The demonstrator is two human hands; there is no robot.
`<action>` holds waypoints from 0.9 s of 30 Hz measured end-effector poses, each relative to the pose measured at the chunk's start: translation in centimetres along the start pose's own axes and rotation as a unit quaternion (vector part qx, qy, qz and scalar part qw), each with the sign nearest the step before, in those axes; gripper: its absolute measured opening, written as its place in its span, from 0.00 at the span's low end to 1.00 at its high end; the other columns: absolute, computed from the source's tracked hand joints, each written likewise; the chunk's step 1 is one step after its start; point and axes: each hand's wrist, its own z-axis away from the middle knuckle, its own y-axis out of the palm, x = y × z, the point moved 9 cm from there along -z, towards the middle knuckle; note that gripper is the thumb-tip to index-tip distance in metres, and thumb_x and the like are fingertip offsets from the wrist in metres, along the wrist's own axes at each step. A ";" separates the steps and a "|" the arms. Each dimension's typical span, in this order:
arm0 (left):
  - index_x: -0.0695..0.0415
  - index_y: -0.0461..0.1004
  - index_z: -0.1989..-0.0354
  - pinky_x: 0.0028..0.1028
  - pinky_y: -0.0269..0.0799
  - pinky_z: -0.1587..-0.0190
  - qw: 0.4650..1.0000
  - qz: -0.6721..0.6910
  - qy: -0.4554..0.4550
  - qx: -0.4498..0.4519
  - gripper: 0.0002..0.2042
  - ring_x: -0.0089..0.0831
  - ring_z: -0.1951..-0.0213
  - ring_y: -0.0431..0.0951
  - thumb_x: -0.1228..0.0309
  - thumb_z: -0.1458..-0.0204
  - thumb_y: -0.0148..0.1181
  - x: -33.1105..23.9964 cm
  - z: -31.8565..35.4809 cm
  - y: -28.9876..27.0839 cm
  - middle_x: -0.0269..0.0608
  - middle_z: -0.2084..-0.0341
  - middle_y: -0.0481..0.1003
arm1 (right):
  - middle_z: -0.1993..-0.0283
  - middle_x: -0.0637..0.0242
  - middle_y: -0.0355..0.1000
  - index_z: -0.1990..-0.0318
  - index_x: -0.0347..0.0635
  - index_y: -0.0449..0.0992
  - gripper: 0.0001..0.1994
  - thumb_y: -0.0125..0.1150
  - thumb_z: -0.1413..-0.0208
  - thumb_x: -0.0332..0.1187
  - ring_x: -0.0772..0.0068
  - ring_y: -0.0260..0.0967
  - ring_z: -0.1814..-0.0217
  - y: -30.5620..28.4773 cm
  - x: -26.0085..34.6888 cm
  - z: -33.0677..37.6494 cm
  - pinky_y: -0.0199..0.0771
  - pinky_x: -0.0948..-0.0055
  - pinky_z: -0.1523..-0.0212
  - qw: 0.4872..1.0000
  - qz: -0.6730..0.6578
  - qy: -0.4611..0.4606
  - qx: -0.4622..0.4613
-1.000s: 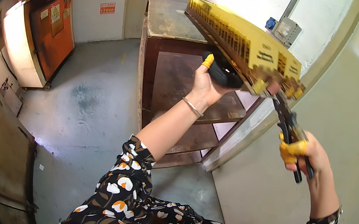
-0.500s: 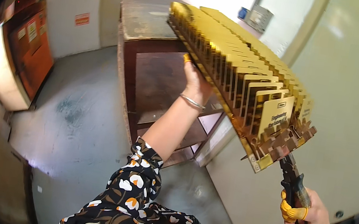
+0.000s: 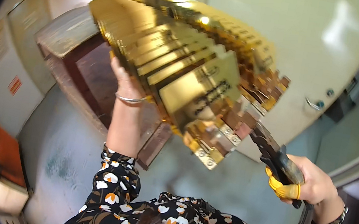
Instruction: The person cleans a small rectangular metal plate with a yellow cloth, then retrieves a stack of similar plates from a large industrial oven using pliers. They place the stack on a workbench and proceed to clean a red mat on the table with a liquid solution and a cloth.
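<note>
A wide fan of gold foil cards (image 3: 182, 65), overlapping like shingles and tipped with brown and gold tabs at the near end, fills the middle of the view. It is held up in the air, slanted, far end high toward the wall and near end low toward the person, so it rests on nothing.

The left hand (image 3: 121, 78) is raised under the fan's left edge with a bangle (image 3: 130, 99) at the wrist; it looks to be propping the fan from below, though the fingers are hidden behind the cards and I cannot tell whether they are closed. The support probably keeps the long stack from sagging.

The right hand (image 3: 312, 182) is wrapped tight around the yellow and black handles of pliers (image 3: 276, 159), whose dark nose reaches up into the tabbed near end of the fan; the tip is hidden among the tabs.

Behind and below the fan stands a dark red bench (image 3: 87, 68), its top corner just left of the left hand. A pale door (image 3: 304, 47) with a lever handle (image 3: 313, 104) stands close behind the fan's right side, crowding it. Grey floor (image 3: 65, 140) lies beneath.
</note>
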 end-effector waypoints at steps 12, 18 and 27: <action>0.57 0.69 0.54 0.36 0.73 0.60 0.975 0.136 -0.142 0.100 0.26 0.37 0.62 0.74 0.47 0.46 0.36 12.3 21.1 9.6 0.43 0.61 0.73 | 0.76 0.71 0.64 0.65 0.39 0.65 0.10 0.57 0.55 0.24 0.80 0.59 0.75 1.6 -13.4 22.6 0.62 0.76 0.74 0.984 0.120 -0.014 -0.131; 0.57 0.68 0.53 0.36 0.73 0.58 0.920 0.237 -0.291 0.112 0.27 0.38 0.60 0.74 0.46 0.47 0.36 23.7 36.4 15.8 0.43 0.60 0.72 | 0.75 0.70 0.66 0.66 0.39 0.66 0.10 0.59 0.56 0.25 0.79 0.61 0.74 3.8 -22.0 36.9 0.63 0.77 0.73 0.966 0.040 0.120 -0.225; 0.57 0.67 0.52 0.38 0.72 0.56 0.766 0.358 -0.518 0.129 0.29 0.39 0.58 0.73 0.44 0.47 0.37 35.5 55.6 24.9 0.44 0.58 0.72 | 0.74 0.72 0.66 0.63 0.37 0.68 0.13 0.58 0.59 0.20 0.82 0.61 0.75 6.8 -29.3 51.2 0.63 0.80 0.73 0.890 -0.071 0.176 -0.416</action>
